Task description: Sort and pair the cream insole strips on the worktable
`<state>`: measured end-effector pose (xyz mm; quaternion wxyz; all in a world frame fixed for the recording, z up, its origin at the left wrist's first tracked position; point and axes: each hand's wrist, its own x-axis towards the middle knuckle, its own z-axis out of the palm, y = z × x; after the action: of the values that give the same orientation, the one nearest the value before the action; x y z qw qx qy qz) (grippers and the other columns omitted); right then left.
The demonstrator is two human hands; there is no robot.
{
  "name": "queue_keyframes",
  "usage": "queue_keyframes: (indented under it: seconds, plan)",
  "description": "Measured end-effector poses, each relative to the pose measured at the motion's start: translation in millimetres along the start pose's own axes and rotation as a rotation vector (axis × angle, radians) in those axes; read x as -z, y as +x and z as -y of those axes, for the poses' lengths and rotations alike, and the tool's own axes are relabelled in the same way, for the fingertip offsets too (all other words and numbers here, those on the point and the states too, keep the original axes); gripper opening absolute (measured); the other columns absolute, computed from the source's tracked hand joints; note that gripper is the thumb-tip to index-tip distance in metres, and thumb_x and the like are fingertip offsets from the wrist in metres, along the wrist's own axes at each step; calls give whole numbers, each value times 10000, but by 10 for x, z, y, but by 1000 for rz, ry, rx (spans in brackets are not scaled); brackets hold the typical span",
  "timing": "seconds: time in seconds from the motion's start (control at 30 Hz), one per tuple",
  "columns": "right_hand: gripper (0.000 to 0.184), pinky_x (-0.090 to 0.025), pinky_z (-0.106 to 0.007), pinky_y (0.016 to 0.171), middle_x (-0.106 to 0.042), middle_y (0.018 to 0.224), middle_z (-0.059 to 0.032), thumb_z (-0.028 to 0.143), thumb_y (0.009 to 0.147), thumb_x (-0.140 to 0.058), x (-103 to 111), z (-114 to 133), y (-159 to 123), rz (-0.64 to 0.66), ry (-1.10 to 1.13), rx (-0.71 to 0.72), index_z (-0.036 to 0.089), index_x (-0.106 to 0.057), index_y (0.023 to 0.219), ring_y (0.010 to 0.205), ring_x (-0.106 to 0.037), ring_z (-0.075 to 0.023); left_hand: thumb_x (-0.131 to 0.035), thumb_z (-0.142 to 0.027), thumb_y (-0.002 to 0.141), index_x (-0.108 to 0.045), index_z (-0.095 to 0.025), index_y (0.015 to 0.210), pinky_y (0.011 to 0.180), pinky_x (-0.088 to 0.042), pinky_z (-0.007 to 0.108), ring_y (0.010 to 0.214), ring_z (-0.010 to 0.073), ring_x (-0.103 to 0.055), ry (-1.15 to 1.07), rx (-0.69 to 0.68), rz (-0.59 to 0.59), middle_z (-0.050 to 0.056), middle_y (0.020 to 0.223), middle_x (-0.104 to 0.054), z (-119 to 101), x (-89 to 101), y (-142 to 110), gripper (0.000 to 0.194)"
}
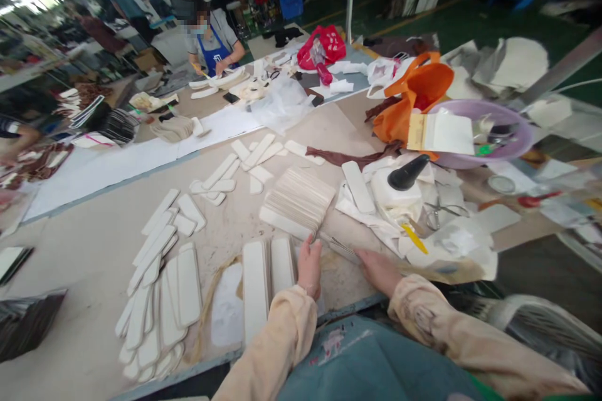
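Observation:
My left hand (309, 268) is upright, fingers stretched out, its fingertips by the near edge of a large fanned stack of cream strips (301, 197). Just to its right lies a thin stack of strips (342, 248), low over the table. My right hand (380, 270) has its fingers closed on the right end of that thin stack. Left of my left hand are two neat piles, a longer pile of pale strips (256, 285) and a shorter pile (283, 263). Whether my left fingertips press on the thin stack is hard to tell.
Loose strips (162, 285) spread over the left side. A white bottle with a black nozzle (399, 185), scissors (439, 210) and a yellow-handled tool (414, 239) lie at right. Behind them are a purple basin (510, 150) and an orange bag (395, 119). A co-worker (216, 44) sits across the table.

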<state>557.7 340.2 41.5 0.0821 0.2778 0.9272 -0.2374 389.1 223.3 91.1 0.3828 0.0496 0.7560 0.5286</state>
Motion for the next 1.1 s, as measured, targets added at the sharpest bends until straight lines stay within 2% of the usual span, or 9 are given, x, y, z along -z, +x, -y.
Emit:
queue_keyframes:
  seconds: [0.13,0.3,0.43,0.67,0.8,0.87,0.93,1.03,1.1]
  plan:
    - [371,-540,-381,849,-702,1131,-146,95,872,-446,50,-38,-85,-47,101,136,153,-635,1187,999,-673,-283,-479,-403,897,-529,-104,1335,1210,-213,397,1431,243,-341,170,-172,-32,160,1509,-430,-51,-61,122,532]
    - [276,-539,-375,898,-700,1131,-118,198,948,-442,80,-60,-181,-222,217,233,176,-634,1145,1036,-662,-244,-371,-420,958,-698,-173,985,1072,-403,397,1149,222,-580,185,-411,-15,111,1149,-679,-232,-67,1,410]
    - [309,-531,-383,925,-698,1144,-125,217,947,-456,66,-43,-111,-265,238,195,158,-609,1208,1052,-657,-244,-374,-430,970,-699,-197,980,1077,-392,368,1156,201,-568,190,-531,19,83,1158,-666,-256,-116,-174,400]
    - [358,-524,-398,906,-705,1106,-138,146,893,-454,-66,-126,65,-42,134,58,148,-614,1213,1027,-660,-264,-470,-435,889,-544,-76,1262,1179,-260,466,1360,295,-432,271,-113,128,229,1407,-514,245,-243,98,522]
    - [301,-532,-423,881,-696,1080,-155,197,917,-444,-13,-104,78,-133,206,71,140,-622,1152,993,-661,-281,-515,-505,874,-416,-99,1402,1218,-167,452,1468,284,-268,180,-36,72,204,1560,-327,237,-179,67,673]
    - [304,-535,-422,886,-685,1091,-152,274,939,-459,85,-48,88,-276,327,105,146,-586,1184,1007,-653,-277,-547,-539,863,-358,-143,1444,1211,-199,443,1471,276,-264,-13,-46,103,174,1578,-305,117,-159,-28,728]
    - [324,-534,-407,899,-672,1098,-134,334,953,-475,209,28,108,-386,449,179,168,-550,1221,1027,-640,-262,-627,-508,831,-354,-170,1443,1193,-252,430,1445,279,-316,-214,-133,254,158,1554,-356,-17,-173,-131,750]
    - [305,-523,-401,929,-652,1106,-118,341,965,-473,343,144,138,-427,521,269,197,-531,1227,1063,-616,-249,-683,-398,818,-395,-193,1395,1175,-290,385,1381,247,-413,-386,-262,454,124,1474,-468,-116,-261,-233,677]
    - [307,-515,-424,946,-643,1119,-132,340,966,-462,354,201,139,-422,514,248,191,-522,1227,1087,-605,-261,-651,-381,842,-410,-194,1354,1168,-298,375,1349,226,-444,-459,-250,431,116,1431,-505,-74,-344,-256,596]
